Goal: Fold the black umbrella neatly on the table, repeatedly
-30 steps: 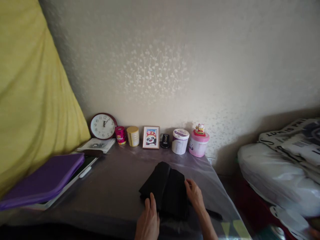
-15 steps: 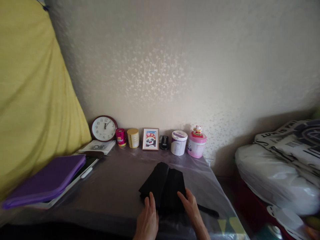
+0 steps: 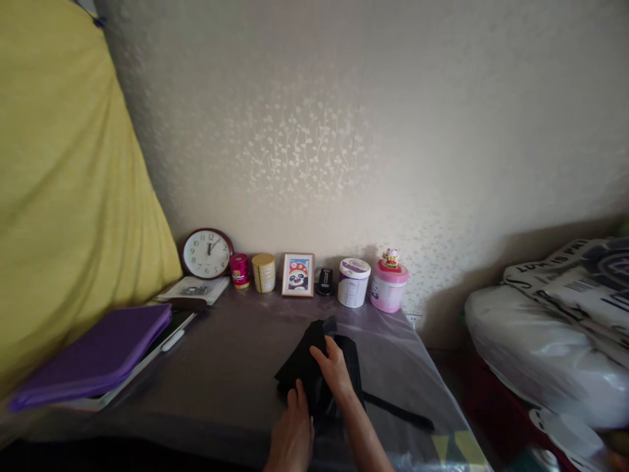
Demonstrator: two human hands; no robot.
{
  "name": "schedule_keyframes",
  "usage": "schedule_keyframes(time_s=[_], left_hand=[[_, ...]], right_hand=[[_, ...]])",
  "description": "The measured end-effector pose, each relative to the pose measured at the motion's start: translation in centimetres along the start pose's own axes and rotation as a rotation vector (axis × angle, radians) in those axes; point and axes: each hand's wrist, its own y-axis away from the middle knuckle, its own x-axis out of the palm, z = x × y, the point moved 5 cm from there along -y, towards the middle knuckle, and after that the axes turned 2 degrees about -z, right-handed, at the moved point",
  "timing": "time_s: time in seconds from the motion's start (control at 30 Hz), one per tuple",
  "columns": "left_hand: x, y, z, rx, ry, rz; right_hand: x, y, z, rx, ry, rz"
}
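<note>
A black folded cloth item [image 3: 299, 357] lies on the table in front of me, its exact kind unclear. From its right side a thin black strap [image 3: 400, 410] runs out over the tabletop. My left hand [image 3: 293, 423] holds its lower left edge, fingers close together and the thumb partly hidden. Higher up, my right hand [image 3: 334, 367] reaches across the item and pinches a fold near its middle, with a greyish flap showing just beyond the fingers. My right forearm covers part of the lower right side.
Along the wall stand a clock [image 3: 208, 254], a pink can [image 3: 240, 271], a yellow tin [image 3: 264, 273], a framed panda picture [image 3: 297, 275], a white tub [image 3: 354, 282] and a pink tub [image 3: 388, 292]. A purple folder [image 3: 93, 357] lies left. A stuffed white bag [image 3: 535, 347] sits right.
My right hand has moved up and left, from the item's right edge to its middle fold. The upper part of the cloth is now lifted and shows a greyish flap. My left hand stays nearly in place.
</note>
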Motion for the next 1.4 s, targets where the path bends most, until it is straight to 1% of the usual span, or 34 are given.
schedule_keyframes(time_s=[0.07, 0.17, 0.3, 0.37, 0.43, 0.47, 0.5, 0.6, 0.63, 0.73, 0.8, 0.87, 0.93, 1.0, 1.1, 1.17, 1.3, 1.4], left_hand=[[0.3, -0.1, 0.1, 0.015, 0.024, 0.000], [0.6, -0.1, 0.2, 0.025, 0.024, 0.002], [0.4, 0.0, 0.4, 0.038, 0.022, 0.031], [0.1, 0.2, 0.7, 0.056, 0.016, 0.054], [-0.2, 0.4, 1.2, 0.079, -0.003, 0.067], [-0.4, 0.5, 1.3, 0.093, -0.018, 0.044], [-0.7, 0.6, 1.5, 0.108, -0.037, -0.004], [-1.9, 0.7, 1.1, 0.171, -0.086, -0.212], [-2.1, 0.7, 0.8, 0.202, -0.091, -0.257], [-2.0, 0.3, -0.3, 0.303, -0.067, -0.301], [-1.3, 0.0, -0.6, 0.345, -0.049, -0.317], [-0.2, -0.2, -0.6, 0.367, -0.047, -0.339], [0.9, -0.2, -0.3, 0.379, -0.068, -0.373], [1.9, -0.3, -0.2, 0.398, -0.093, -0.395], [2.6, -0.3, -0.2, 0.397, -0.142, -0.439], [2.9, -0.5, -0.2, 0.380, -0.178, -0.465], [3.7, -0.7, 0.0, 0.333, -0.221, -0.486], [4.2, -0.8, 0.0, 0.291, -0.227, -0.475]], right_hand=[[1.0, -0.2, -0.5, 0.034, 0.038, 0.014], [2.2, -0.2, -1.0, 0.060, 0.191, 0.040], [3.1, 0.2, -1.2, 0.104, 0.377, 0.114], [3.3, 0.4, -0.9, 0.099, 0.407, 0.168], [3.3, 0.5, -0.3, 0.066, 0.383, 0.226], [3.4, 0.6, 0.0, 0.048, 0.357, 0.258], [3.4, 0.6, 0.2, 0.031, 0.329, 0.290], [3.6, 0.7, 0.8, -0.023, 0.298, 0.359], [3.5, 0.6, 0.8, -0.041, 0.307, 0.366], [3.6, 0.5, 0.7, -0.070, 0.317, 0.397], [3.6, 0.4, 0.5, -0.084, 0.310, 0.422], [3.6, 0.6, 0.4, -0.108, 0.320, 0.440], [3.6, 0.9, 0.3, -0.144, 0.361, 0.435], [3.5, 1.3, 0.4, -0.206, 0.406, 0.401], [3.0, 1.7, 0.6, -0.320, 0.431, 0.314], [2.5, 1.7, 0.5, -0.367, 0.448, 0.263], [1.7, 0.4, -0.3, -0.401, 0.512, 0.193], [1.8, -1.1, -1.1, -0.430, 0.544, 0.177]])
